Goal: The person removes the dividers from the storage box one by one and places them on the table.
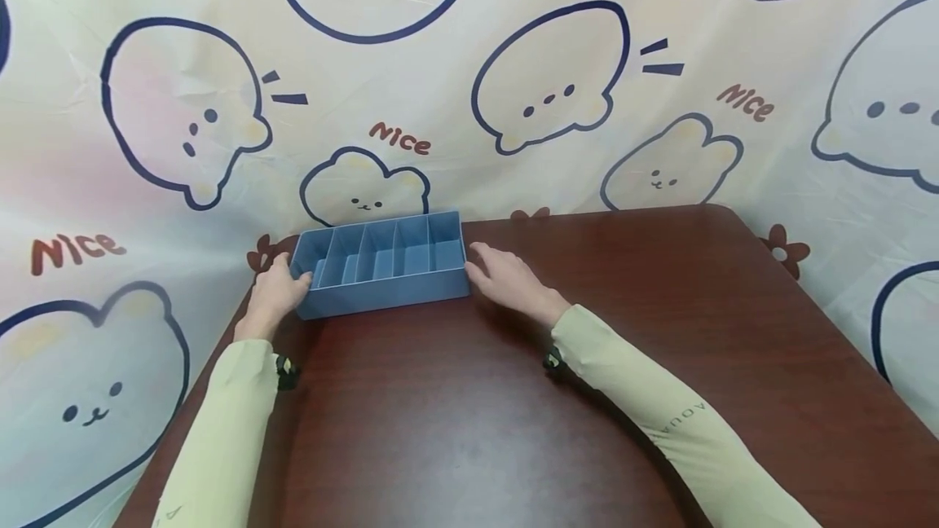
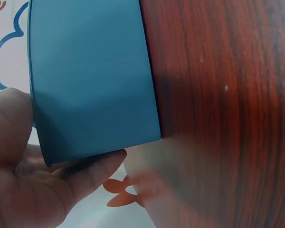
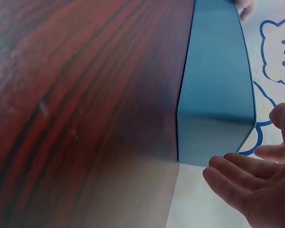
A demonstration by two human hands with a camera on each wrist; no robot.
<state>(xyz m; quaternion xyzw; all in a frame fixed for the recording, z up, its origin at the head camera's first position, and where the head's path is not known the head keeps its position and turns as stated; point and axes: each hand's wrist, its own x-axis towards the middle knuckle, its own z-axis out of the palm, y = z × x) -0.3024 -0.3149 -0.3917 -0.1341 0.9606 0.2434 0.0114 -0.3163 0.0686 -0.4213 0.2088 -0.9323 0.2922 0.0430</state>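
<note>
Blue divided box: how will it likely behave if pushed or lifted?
Probably stiff: the blue box keeps straight edges, without visible sag. Likely light for its size, since its walls look thin and its compartments look empty. Unlikely to roll, being flat-sided and low, but it may slide easily on the shiny table.

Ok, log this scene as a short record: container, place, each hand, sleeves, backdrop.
Container: blue box, five compartments in a row
Place: far left part of the brown table
Left hand: grips the box's left end
Right hand: at its right end, contact unclear
Sleeves: pale green
Backdrop: cartoon print, "Nice" lettering
</note>
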